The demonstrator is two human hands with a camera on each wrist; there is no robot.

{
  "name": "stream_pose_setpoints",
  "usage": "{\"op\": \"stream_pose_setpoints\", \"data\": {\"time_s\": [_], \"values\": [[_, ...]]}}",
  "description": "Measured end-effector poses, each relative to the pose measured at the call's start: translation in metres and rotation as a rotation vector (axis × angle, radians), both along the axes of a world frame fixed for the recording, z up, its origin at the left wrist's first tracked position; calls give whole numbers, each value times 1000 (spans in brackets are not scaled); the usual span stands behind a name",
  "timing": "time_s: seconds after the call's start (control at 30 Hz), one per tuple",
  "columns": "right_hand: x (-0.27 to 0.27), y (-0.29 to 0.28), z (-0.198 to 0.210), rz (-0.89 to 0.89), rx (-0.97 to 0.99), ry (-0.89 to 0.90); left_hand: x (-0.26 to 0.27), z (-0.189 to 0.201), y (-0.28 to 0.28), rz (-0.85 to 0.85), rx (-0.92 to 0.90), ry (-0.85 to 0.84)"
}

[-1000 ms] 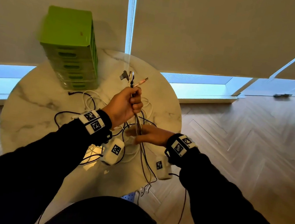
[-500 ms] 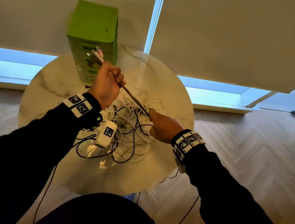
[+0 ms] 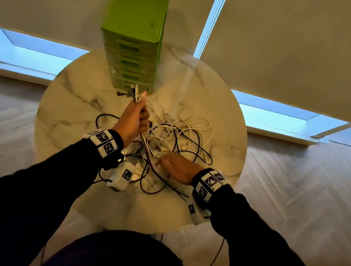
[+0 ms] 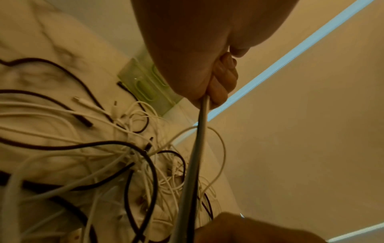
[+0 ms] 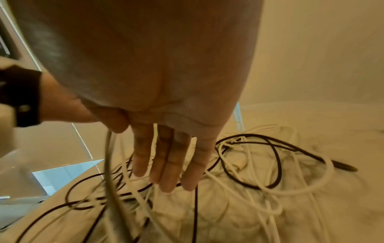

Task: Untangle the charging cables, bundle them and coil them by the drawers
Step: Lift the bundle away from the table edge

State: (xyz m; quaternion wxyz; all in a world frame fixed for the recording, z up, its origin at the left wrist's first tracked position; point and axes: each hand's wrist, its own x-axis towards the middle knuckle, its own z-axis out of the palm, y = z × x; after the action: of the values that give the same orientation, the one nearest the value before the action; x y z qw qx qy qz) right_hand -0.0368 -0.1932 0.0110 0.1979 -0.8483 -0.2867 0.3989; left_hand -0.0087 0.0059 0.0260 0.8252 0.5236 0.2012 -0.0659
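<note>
A tangle of white and black charging cables (image 3: 183, 133) lies on the round marble table (image 3: 73, 107). My left hand (image 3: 140, 115) grips a bundle of cable ends, and the plugs (image 3: 136, 93) stick up from the fist at the foot of the green drawers (image 3: 135, 39). In the left wrist view the fist (image 4: 220, 87) holds a grey strand (image 4: 199, 148) that runs down to the pile (image 4: 124, 156). My right hand (image 3: 166, 161) hovers low over the cables near the table's front. Its fingers (image 5: 166, 164) are straight, with strands (image 5: 154, 131) running between them.
The drawers stand at the table's far edge, against a window blind (image 3: 291, 47). Wooden floor (image 3: 307, 182) surrounds the table. Thin dark cords (image 3: 212, 263) hang from my wrists past the near table edge.
The right hand no longer pinches the taut bundle; it has dropped toward the table's front with fingers spread straight. The left hand keeps its grip, and the plug ends are now lower, at the drawers' base.
</note>
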Motion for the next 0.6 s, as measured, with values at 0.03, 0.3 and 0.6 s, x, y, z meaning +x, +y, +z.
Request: {"op": "stream_pose_setpoints", "data": {"time_s": [0.03, 0.3, 0.6], "values": [[10, -1, -4, -4, -11, -51, -2, -1, 3, 4, -8, 10], [56, 9, -62, -32, -138, -258, -21, -8, 6, -22, -18, 36], [68, 19, -77, 49, -187, -311, -35, -15, 10, -46, 14, 33]]}}
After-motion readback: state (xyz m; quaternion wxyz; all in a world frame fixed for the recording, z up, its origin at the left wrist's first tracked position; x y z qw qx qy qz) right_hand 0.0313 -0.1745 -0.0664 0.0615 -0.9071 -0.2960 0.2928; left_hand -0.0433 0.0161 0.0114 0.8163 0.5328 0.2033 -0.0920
